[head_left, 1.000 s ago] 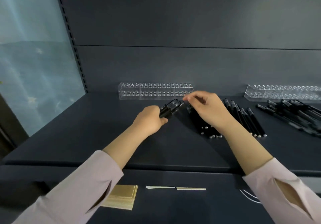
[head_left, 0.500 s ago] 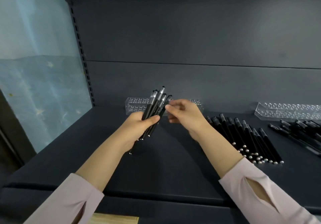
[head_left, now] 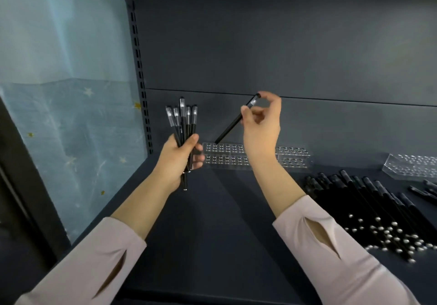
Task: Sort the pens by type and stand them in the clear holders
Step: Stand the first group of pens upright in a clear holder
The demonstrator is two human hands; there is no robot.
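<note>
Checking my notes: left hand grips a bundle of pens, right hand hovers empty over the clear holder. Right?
Not quite. The head view shows the right hand pinching a single pen, lower end over the clear holder. The left hand does grip the bundle.

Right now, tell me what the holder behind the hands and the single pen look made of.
Clear rectangular holder with hole rows: probably glossy acrylic; the dark shelf shows through. Slim black pen in the right hand: likely matte plastic, its cap end translucent.
</note>
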